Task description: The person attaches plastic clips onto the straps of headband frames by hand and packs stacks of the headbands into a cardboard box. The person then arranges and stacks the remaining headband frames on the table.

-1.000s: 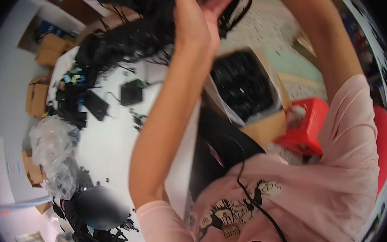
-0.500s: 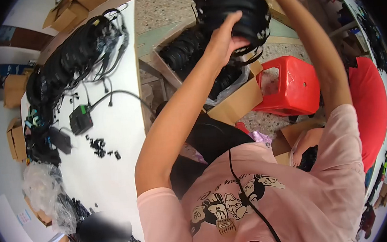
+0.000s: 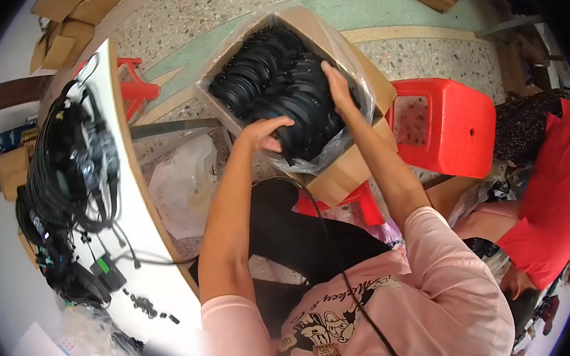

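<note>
A cardboard box (image 3: 339,186) lined with clear plastic stands on the floor, holding rows of black coiled cables (image 3: 249,67). Inside it, my two hands clasp a row of cable coils (image 3: 299,100) from opposite ends. My left hand (image 3: 265,136) grips the near end, thumb on top and fingers curled around the side. At the far right end my right hand (image 3: 338,88) presses against the coils; some of its fingers are hidden. The held row lies beside another row of similar coils in the box.
A white table (image 3: 160,288) at left bears a cable bundle (image 3: 63,168), a black device with a green face (image 3: 106,267) and small black parts (image 3: 142,303). A red stool (image 3: 451,125) stands right of the box. A person in red (image 3: 548,204) bends at far right.
Both hands have lowered the row of coils from above the box down into it. The view has shifted, so the box shows more fully and the table sits farther left.
</note>
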A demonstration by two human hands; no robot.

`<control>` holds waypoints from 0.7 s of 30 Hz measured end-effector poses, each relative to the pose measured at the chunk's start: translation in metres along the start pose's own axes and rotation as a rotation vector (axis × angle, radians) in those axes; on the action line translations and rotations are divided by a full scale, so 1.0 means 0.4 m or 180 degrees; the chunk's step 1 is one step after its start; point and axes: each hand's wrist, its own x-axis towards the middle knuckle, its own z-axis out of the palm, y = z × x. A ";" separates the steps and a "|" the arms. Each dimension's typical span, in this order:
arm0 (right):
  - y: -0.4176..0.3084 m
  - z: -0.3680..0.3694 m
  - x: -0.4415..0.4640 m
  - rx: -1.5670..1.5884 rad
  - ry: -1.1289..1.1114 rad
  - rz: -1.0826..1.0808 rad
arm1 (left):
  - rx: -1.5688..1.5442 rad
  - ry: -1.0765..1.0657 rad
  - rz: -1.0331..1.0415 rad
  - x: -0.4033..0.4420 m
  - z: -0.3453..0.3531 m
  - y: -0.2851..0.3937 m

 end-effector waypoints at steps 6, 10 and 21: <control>0.195 0.105 -0.034 0.0098 0.0094 0.0588 | 0.0192 0.0295 -0.0704 0.065 -0.099 -0.042; 0.185 0.081 0.016 0.0083 0.0348 -0.0197 | 0.0583 0.0706 -0.0510 0.138 -0.103 -0.026; 0.191 0.071 -0.007 -0.0590 0.0522 -0.0183 | 0.0400 0.1876 -0.0287 0.233 -0.117 -0.109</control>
